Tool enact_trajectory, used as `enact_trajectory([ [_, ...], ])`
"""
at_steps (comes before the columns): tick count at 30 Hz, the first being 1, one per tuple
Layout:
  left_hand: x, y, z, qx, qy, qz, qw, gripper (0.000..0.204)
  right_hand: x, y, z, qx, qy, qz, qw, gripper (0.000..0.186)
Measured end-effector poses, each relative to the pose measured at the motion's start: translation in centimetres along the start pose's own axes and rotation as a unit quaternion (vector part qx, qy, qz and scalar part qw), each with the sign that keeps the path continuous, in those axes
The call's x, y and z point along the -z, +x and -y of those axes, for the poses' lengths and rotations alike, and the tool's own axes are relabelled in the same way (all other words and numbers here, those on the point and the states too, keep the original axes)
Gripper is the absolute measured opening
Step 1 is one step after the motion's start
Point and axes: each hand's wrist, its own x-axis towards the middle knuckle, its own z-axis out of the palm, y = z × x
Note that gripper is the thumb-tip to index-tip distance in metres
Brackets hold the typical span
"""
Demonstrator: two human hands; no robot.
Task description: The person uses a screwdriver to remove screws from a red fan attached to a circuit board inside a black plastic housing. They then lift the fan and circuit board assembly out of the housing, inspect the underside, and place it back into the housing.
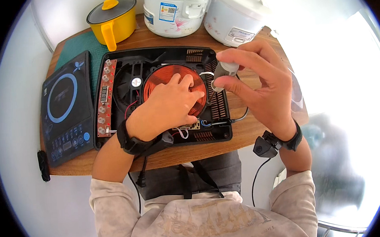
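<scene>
L hand (170,106) flat on round copper coil (162,75), grip wide, holding nothing; R hand (257,83) at 3 o'clock, grip pinching grey-handled screwdriver (223,71) upright over black opened cooker base (122,62) on brown wooden bench (251,130)

Left hand (168,104) flat, palm down; right hand (257,83) raised, fingers (229,83) pinched.

Home repair table: rice cookers (201,10), opened cooktop (123,79)

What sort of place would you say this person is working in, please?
Probably a small appliance repair bench: an opened induction cooker with its copper coil bare, its glass top panel set aside, and two rice cookers waiting on the wooden table.
</scene>
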Motion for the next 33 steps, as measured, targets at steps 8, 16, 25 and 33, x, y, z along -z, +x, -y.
enact_trajectory([
  [8, -0.1, 0.2, 0.3, -0.001, -0.008, 0.018, 1.0, 0.053, 0.0, -1.3, 1.2, 0.061, 0.046, 0.015, 0.997, 0.033],
  [16, -0.1, 0.2, 0.1, -0.001, -0.012, 0.008, 1.0, 0.058, -0.1, -2.6, 0.5, 0.018, 0.164, -0.038, 0.986, 0.019],
  [25, 0.4, 0.2, 0.0, 0.009, -0.007, 0.036, 0.999, 0.061, 0.5, -3.3, 0.5, -0.117, 0.283, -0.043, 0.951, 0.039],
  [33, 0.2, 0.1, 0.0, 0.009, -0.012, 0.027, 1.0, 0.06, 1.3, -3.6, -0.7, -0.115, 0.328, 0.005, 0.937, 0.036],
])
